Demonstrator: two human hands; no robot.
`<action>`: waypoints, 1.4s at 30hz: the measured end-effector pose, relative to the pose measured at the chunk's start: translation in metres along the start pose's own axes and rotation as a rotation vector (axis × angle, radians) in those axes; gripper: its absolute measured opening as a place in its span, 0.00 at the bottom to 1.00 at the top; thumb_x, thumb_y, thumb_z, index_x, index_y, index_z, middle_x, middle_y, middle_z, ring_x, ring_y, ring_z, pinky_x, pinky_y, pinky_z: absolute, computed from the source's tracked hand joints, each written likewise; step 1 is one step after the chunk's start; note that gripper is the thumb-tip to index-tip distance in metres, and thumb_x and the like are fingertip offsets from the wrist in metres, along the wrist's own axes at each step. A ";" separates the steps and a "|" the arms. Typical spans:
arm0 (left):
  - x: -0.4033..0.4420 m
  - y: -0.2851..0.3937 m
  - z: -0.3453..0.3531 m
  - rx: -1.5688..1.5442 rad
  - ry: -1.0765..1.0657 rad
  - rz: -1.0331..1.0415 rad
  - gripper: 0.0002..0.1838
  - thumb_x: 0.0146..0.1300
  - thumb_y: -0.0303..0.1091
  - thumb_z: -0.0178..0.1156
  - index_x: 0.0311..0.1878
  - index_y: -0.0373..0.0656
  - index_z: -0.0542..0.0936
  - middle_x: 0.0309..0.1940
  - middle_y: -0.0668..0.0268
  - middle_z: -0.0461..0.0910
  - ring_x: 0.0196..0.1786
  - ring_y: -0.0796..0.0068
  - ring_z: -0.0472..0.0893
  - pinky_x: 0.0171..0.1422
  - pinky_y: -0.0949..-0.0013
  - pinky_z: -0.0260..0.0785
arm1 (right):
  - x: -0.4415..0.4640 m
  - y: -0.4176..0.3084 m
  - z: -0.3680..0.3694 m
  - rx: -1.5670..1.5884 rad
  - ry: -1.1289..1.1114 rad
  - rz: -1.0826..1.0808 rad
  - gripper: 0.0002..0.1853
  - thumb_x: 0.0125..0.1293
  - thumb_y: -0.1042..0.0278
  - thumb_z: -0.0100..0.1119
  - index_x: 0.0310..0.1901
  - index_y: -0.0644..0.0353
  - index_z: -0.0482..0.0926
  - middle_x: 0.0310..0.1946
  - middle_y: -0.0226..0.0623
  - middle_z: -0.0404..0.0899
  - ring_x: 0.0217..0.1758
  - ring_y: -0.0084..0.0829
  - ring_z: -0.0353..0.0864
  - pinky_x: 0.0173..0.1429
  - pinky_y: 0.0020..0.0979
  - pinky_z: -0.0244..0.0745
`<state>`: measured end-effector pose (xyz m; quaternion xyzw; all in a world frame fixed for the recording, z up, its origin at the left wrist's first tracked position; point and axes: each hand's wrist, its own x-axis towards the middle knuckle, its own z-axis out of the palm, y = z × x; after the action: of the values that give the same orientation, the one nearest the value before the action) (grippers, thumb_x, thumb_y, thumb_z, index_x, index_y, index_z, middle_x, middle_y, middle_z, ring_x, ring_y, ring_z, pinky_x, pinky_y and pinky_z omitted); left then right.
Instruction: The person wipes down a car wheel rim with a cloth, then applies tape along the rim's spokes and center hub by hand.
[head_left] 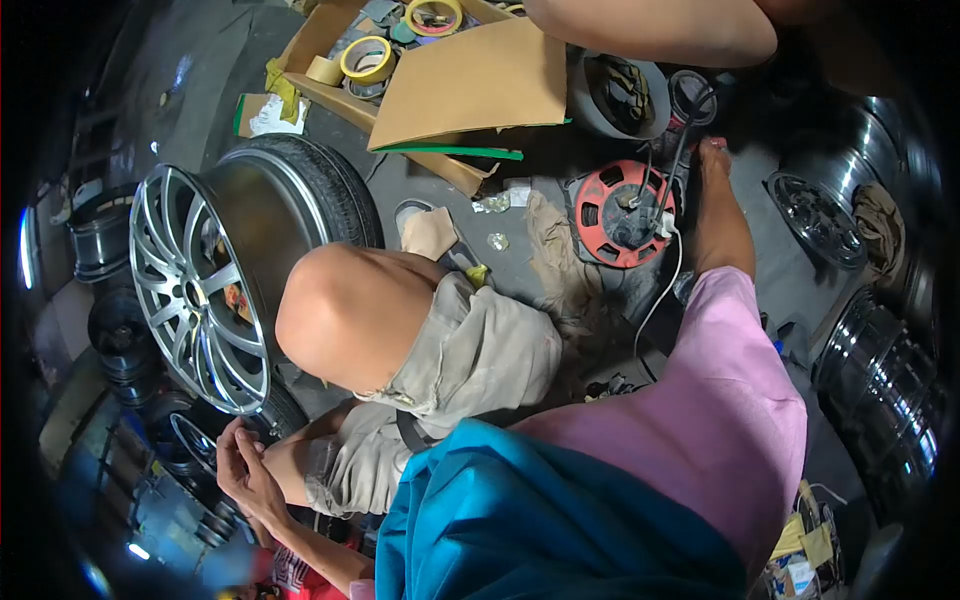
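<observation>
My left hand [248, 472] is at the lower left, near the lower rim of a silver multi-spoke wheel rim [195, 290]. Its fingers are loosely bent and apart, with nothing seen in them. My right hand [713, 160] reaches forward at the upper right, close to a can [692, 98] and dark cables. Shadow hides most of its fingers, so its grip is unclear. Just left of that forearm lies a red and black cable reel [625, 215], with a white plug [668, 226] in it and a white cord trailing down.
A tire [340, 190] lies behind the wheel rim. A cardboard box [470, 80] holds tape rolls [367, 60]. A bucket [655, 105] stands beside the can. Another person's bare limb [660, 30] crosses the top. More wheel rims [870, 370] line the right. Crumpled brown paper [555, 250] lies on the floor.
</observation>
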<state>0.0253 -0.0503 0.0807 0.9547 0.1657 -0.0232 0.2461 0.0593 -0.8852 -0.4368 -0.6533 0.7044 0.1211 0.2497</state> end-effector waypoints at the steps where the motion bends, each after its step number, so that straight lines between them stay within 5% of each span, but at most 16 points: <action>1: 0.000 0.002 0.002 0.014 -0.003 0.005 0.12 0.81 0.31 0.57 0.55 0.34 0.85 0.35 0.70 0.80 0.34 0.86 0.74 0.39 0.80 0.67 | -0.005 -0.003 -0.004 0.000 -0.010 0.010 0.42 0.62 0.34 0.66 0.62 0.67 0.82 0.66 0.51 0.81 0.69 0.48 0.81 0.71 0.43 0.75; 3: 0.002 0.004 0.005 0.058 0.015 -0.010 0.13 0.81 0.34 0.58 0.56 0.35 0.85 0.34 0.71 0.81 0.34 0.87 0.73 0.38 0.81 0.65 | -0.015 -0.007 -0.010 -0.142 0.013 -0.170 0.40 0.62 0.33 0.66 0.61 0.64 0.83 0.65 0.50 0.82 0.69 0.50 0.81 0.71 0.43 0.75; 7: 0.008 0.009 0.012 0.112 0.011 0.027 0.12 0.80 0.32 0.58 0.55 0.33 0.85 0.34 0.68 0.81 0.33 0.84 0.74 0.38 0.78 0.67 | -0.002 -0.007 -0.006 -0.052 0.201 -0.079 0.33 0.63 0.37 0.65 0.55 0.60 0.86 0.61 0.50 0.85 0.65 0.50 0.84 0.69 0.44 0.76; 10: 0.014 0.009 0.014 0.083 -0.009 0.045 0.12 0.80 0.32 0.58 0.55 0.34 0.85 0.33 0.69 0.81 0.33 0.84 0.75 0.37 0.78 0.67 | -0.058 -0.017 -0.039 0.308 0.386 -0.216 0.27 0.62 0.37 0.65 0.36 0.60 0.87 0.40 0.46 0.91 0.52 0.50 0.88 0.64 0.46 0.77; 13: 0.016 0.016 0.018 0.097 -0.002 0.062 0.12 0.80 0.33 0.58 0.55 0.35 0.86 0.31 0.69 0.81 0.33 0.84 0.74 0.37 0.77 0.66 | -0.062 -0.024 -0.060 0.622 0.247 -0.328 0.32 0.59 0.30 0.67 0.33 0.59 0.86 0.33 0.44 0.90 0.49 0.50 0.89 0.63 0.45 0.77; 15: 0.018 0.013 0.017 0.093 0.009 0.076 0.12 0.80 0.33 0.58 0.54 0.35 0.86 0.31 0.69 0.80 0.32 0.84 0.74 0.37 0.77 0.66 | -0.089 -0.036 -0.073 0.640 0.198 -0.336 0.36 0.55 0.24 0.68 0.35 0.58 0.85 0.37 0.44 0.89 0.52 0.50 0.88 0.63 0.46 0.76; 17: 0.017 0.007 0.014 0.087 0.022 0.084 0.12 0.80 0.33 0.58 0.54 0.35 0.86 0.30 0.70 0.80 0.32 0.84 0.73 0.36 0.77 0.66 | -0.106 -0.045 -0.079 0.277 0.383 -0.587 0.36 0.58 0.27 0.68 0.42 0.60 0.84 0.39 0.41 0.85 0.46 0.46 0.84 0.56 0.42 0.75; 19: 0.014 0.000 0.009 0.085 0.007 0.082 0.14 0.81 0.36 0.58 0.57 0.38 0.86 0.33 0.73 0.80 0.33 0.87 0.72 0.37 0.81 0.63 | -0.157 -0.062 -0.104 -0.069 0.181 -0.637 0.46 0.51 0.20 0.70 0.57 0.57 0.83 0.52 0.49 0.88 0.64 0.50 0.84 0.66 0.45 0.75; 26: -0.004 -0.017 0.000 0.074 0.031 0.079 0.13 0.81 0.33 0.59 0.57 0.35 0.85 0.33 0.71 0.81 0.34 0.86 0.74 0.40 0.79 0.67 | -0.140 -0.092 -0.104 -0.710 -0.019 -0.720 0.52 0.47 0.29 0.77 0.69 0.55 0.75 0.63 0.53 0.83 0.69 0.52 0.81 0.70 0.48 0.77; 35: -0.011 -0.033 -0.011 0.072 0.081 0.081 0.12 0.79 0.31 0.58 0.55 0.35 0.86 0.33 0.67 0.83 0.35 0.83 0.79 0.41 0.77 0.70 | -0.178 -0.082 -0.115 -0.564 0.079 -0.767 0.50 0.47 0.41 0.82 0.68 0.59 0.74 0.63 0.54 0.82 0.68 0.53 0.81 0.69 0.49 0.77; 42: 0.013 -0.052 -0.020 -0.110 0.095 0.188 0.11 0.79 0.28 0.59 0.55 0.34 0.85 0.36 0.67 0.83 0.37 0.84 0.79 0.41 0.78 0.69 | -0.225 -0.034 -0.157 -0.414 0.159 -0.528 0.58 0.46 0.28 0.80 0.69 0.65 0.71 0.67 0.55 0.80 0.71 0.50 0.80 0.72 0.49 0.75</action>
<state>0.0195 0.0061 0.0728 0.9510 0.0878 0.0543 0.2913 0.0672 -0.7735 -0.1834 -0.8572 0.4888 0.1417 0.0788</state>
